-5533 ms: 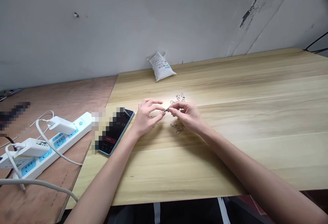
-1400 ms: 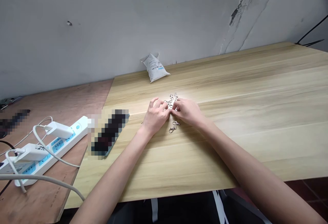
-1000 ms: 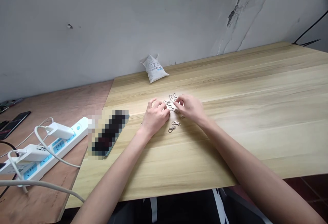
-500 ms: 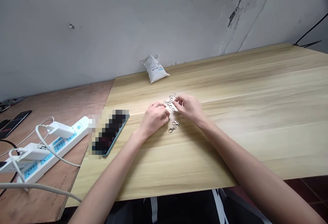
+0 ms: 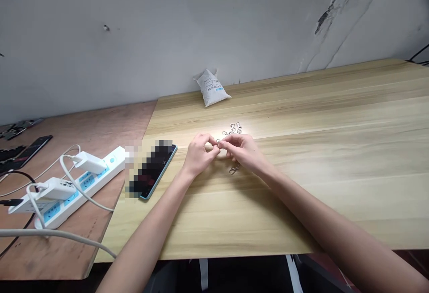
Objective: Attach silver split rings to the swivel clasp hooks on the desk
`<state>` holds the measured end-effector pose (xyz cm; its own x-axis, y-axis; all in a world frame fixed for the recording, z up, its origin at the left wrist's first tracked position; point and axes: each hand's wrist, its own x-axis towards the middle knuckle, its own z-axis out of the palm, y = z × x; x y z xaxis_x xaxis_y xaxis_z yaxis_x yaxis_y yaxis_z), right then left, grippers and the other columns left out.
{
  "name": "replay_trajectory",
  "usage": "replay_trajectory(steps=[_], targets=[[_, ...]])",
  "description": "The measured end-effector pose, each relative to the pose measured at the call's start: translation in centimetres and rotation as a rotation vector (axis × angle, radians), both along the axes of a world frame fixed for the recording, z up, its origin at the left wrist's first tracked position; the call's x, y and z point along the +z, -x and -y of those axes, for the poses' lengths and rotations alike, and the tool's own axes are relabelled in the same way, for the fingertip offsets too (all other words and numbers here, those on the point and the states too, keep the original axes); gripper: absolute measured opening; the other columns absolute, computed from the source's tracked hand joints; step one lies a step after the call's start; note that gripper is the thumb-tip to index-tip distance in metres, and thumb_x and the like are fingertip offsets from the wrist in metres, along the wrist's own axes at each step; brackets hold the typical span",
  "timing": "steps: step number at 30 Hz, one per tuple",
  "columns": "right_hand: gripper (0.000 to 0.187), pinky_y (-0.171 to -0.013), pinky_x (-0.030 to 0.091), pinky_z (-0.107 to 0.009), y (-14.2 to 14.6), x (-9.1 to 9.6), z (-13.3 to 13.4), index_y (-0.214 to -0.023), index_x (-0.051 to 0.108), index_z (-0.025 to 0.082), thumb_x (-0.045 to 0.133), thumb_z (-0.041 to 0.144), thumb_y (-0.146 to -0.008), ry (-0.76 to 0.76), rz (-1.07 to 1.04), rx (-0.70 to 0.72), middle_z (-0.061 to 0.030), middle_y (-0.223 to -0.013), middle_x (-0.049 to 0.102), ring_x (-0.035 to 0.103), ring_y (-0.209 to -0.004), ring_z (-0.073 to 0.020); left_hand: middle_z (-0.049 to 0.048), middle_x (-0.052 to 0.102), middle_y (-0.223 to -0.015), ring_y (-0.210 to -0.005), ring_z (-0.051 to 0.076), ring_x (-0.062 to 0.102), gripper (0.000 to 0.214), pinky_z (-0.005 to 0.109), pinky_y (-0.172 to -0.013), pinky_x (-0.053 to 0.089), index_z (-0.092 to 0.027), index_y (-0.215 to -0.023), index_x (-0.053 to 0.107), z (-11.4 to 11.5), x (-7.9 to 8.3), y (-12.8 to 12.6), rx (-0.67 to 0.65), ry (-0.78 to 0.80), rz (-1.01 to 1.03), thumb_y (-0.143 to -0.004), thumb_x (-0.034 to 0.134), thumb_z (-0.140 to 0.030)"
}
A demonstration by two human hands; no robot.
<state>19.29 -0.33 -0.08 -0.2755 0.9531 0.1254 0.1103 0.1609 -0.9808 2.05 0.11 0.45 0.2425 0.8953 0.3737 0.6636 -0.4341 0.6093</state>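
My left hand (image 5: 201, 153) is closed in a pinch, thumb and index finger meeting at a small metal lobster clasp (image 5: 218, 141). From the other side my right hand (image 5: 246, 152) pinches the same clasp, its fingertips nearly touching those of the left. Most of the clasp is covered by fingers; only a ring-like part shows. Just beyond the hands lie several silver lobster clasps (image 5: 232, 128) in a loose group. One more clasp (image 5: 233, 169) rests on the wood below my right hand, partly hidden by it.
A white plastic parcel (image 5: 212, 88) with a label leans near the wall. To the left lies a phone (image 5: 152, 172), partly blurred out. A white power strip (image 5: 115, 161) with chargers and cables stands on the reddish board (image 5: 110, 125) beside the light wooden table (image 5: 318, 159).
My right hand has come away from the clasp group toward my left hand. Both hands now meet and pinch a clasp between them. The view has shifted slightly.
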Motion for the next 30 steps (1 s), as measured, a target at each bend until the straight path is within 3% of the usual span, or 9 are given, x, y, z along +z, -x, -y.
replay_trajectory(steps=[4, 10, 15, 19, 26, 30], targets=[[0.037, -0.048, 0.043, -0.022, 0.6, -0.6, 0.1, -0.083, 0.07, 0.017, 0.068, 0.053, -0.079, 0.06, -0.055, -0.105, -0.0038, -0.076, 0.068, 0.057, -0.061, -0.0124, 0.0003, 0.07, -0.086, -0.093, 0.02, 0.061, 0.011, 0.033, -0.086, 0.049, -0.021, -0.077, 0.063, 0.0, -0.4, -0.1, 0.005, -0.003, -0.006, -0.079, 0.06, -0.01], [0.037, -0.047, 0.046, -0.021, 0.4, -0.4, -0.1, -0.084, 0.071, 0.017, 0.073, 0.052, -0.075, 0.183, -0.136, -0.075, -0.0051, -0.081, 0.068, 0.058, -0.063, -0.012, -0.0001, 0.071, -0.086, -0.09, 0.019, 0.061, 0.01, 0.034, -0.085, 0.049, -0.021, -0.079, 0.067, 0.2, -0.3, 0.3, 0.038, -0.042, -0.021, -0.081, 0.064, -0.012], [0.038, -0.044, 0.041, -0.02, 0.0, 0.1, -0.2, -0.083, 0.071, 0.016, 0.073, 0.053, -0.074, 0.174, -0.13, -0.061, -0.0028, -0.077, 0.066, 0.05, -0.054, -0.0076, 0.0014, 0.074, -0.091, -0.093, 0.019, 0.066, 0.004, 0.034, -0.087, 0.051, -0.021, -0.086, 0.071, 0.1, 0.1, 0.9, -0.033, 0.089, 0.134, -0.083, 0.068, -0.021], [0.038, -0.044, 0.041, -0.02, -0.3, 0.5, -0.2, -0.082, 0.069, 0.016, 0.073, 0.053, -0.074, 0.177, -0.144, -0.035, -0.003, -0.078, 0.067, 0.046, -0.051, -0.0061, 0.0035, 0.074, -0.096, -0.094, 0.019, 0.068, 0.014, 0.034, -0.087, 0.053, -0.02, -0.091, 0.072, 0.1, 0.2, 1.3, -0.153, 0.226, 0.263, -0.083, 0.071, -0.032], [0.035, -0.046, 0.04, -0.02, -0.4, 0.3, -0.1, -0.082, 0.067, 0.016, 0.069, 0.051, -0.078, 0.143, -0.085, 0.027, -0.0032, -0.076, 0.065, 0.049, -0.055, -0.0081, 0.0035, 0.073, -0.088, -0.089, 0.02, 0.067, 0.014, 0.035, -0.082, 0.052, -0.02, -0.078, 0.071, 0.3, 0.0, 1.2, -0.176, 0.192, 0.173, -0.081, 0.073, -0.034], [0.036, -0.048, 0.04, -0.023, -0.8, 0.3, -0.3, -0.08, 0.067, 0.017, 0.066, 0.053, -0.08, 0.06, -0.006, -0.015, -0.0031, -0.076, 0.064, 0.049, -0.056, -0.01, 0.0031, 0.072, -0.088, -0.089, 0.02, 0.064, 0.012, 0.036, -0.085, 0.049, -0.02, -0.078, 0.068, 0.2, 0.5, 1.3, -0.193, 0.125, 0.111, -0.084, 0.07, -0.031]])
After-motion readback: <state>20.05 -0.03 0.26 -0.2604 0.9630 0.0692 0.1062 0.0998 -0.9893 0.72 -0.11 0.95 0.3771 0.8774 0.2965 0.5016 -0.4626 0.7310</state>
